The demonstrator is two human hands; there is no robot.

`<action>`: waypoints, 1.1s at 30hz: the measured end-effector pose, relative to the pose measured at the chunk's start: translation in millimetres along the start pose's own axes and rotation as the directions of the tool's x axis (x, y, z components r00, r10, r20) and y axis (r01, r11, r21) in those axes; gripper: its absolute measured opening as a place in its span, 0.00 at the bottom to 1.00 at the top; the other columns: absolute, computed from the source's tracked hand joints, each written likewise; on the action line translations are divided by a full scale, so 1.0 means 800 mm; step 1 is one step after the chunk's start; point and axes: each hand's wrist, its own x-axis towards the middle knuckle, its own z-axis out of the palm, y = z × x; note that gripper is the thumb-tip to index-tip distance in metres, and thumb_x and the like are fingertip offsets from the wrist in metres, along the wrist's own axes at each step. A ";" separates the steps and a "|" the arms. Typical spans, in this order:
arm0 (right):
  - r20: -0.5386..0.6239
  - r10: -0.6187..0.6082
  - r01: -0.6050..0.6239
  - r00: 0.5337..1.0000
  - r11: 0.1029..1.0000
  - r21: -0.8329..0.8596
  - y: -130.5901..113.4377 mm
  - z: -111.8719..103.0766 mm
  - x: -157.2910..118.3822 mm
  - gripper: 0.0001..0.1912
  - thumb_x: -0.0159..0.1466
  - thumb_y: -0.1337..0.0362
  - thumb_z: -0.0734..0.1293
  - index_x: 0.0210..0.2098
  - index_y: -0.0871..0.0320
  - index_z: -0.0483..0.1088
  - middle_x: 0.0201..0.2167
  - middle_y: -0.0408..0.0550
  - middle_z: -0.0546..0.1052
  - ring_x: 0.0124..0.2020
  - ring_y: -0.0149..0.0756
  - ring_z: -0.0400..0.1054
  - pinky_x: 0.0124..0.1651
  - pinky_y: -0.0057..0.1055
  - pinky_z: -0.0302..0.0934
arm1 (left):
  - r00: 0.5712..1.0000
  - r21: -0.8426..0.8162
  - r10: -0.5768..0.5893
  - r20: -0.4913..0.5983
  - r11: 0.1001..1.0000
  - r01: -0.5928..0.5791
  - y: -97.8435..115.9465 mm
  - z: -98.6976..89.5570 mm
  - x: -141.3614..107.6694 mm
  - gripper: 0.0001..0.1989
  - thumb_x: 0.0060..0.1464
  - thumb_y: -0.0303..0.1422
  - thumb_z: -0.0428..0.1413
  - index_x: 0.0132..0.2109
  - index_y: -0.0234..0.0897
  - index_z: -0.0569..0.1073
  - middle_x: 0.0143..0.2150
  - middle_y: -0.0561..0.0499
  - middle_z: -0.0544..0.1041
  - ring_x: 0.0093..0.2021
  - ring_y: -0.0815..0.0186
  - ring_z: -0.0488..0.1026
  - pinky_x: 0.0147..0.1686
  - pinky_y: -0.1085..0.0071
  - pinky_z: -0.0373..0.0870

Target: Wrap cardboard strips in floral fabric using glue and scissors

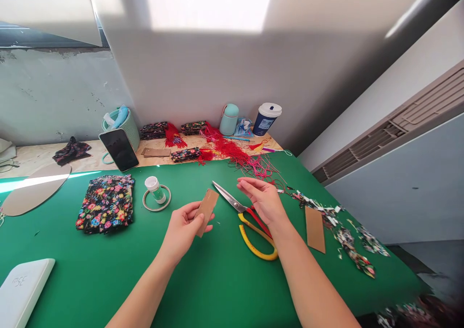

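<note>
My left hand (184, 229) holds a small cardboard strip (208, 212), tilted above the green table (217, 279). To its right, my right hand (261, 200) is raised with thumb and fingertips pressed together; whether something small is between them cannot be made out. Beneath and beside that hand lie scissors (259, 236) with yellow and red handles, blades pointing up and left. A glue stick (155, 189) with a white cap stands by a metal ring (145, 203). Further left is a stack of floral fabric (106, 203). Another cardboard piece (315, 229) lies right of my right forearm.
Fabric scraps (348, 246) are scattered at the right. Along the back sit a phone (119, 150), a basket (132, 127), red tassels (228, 146), floral bundles (185, 154), a bottle (229, 120) and a lidded cup (266, 120). A white device (27, 289) lies at the near left.
</note>
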 end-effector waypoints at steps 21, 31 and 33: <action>0.130 -0.089 0.118 0.987 0.964 -0.239 -0.001 0.020 -0.022 0.16 0.45 0.54 0.76 0.27 0.58 0.74 0.14 0.38 0.69 0.13 0.26 0.59 0.16 0.25 0.56 | 0.999 0.025 -0.007 0.031 1.000 0.007 -0.003 0.000 0.000 0.21 0.48 0.32 0.61 0.50 0.30 0.73 0.45 0.41 0.80 0.47 0.53 0.76 0.41 0.61 0.78; 0.380 -0.537 0.656 0.754 0.583 -0.479 0.009 0.034 -0.045 0.05 0.61 0.64 0.66 0.33 0.53 0.76 0.30 0.46 0.74 0.29 0.34 0.70 0.33 0.32 0.69 | 0.998 0.063 0.001 0.065 0.998 -0.005 -0.009 0.002 -0.001 0.21 0.48 0.34 0.61 0.50 0.32 0.74 0.47 0.42 0.79 0.49 0.52 0.76 0.44 0.60 0.76; 0.414 -0.592 0.716 0.692 0.487 -0.500 0.011 0.036 -0.047 0.06 0.62 0.67 0.66 0.34 0.52 0.76 0.32 0.46 0.74 0.32 0.35 0.71 0.36 0.33 0.69 | 0.998 0.077 0.004 0.066 0.997 -0.009 -0.008 0.003 -0.002 0.21 0.49 0.34 0.60 0.50 0.32 0.73 0.47 0.42 0.79 0.49 0.53 0.75 0.43 0.60 0.77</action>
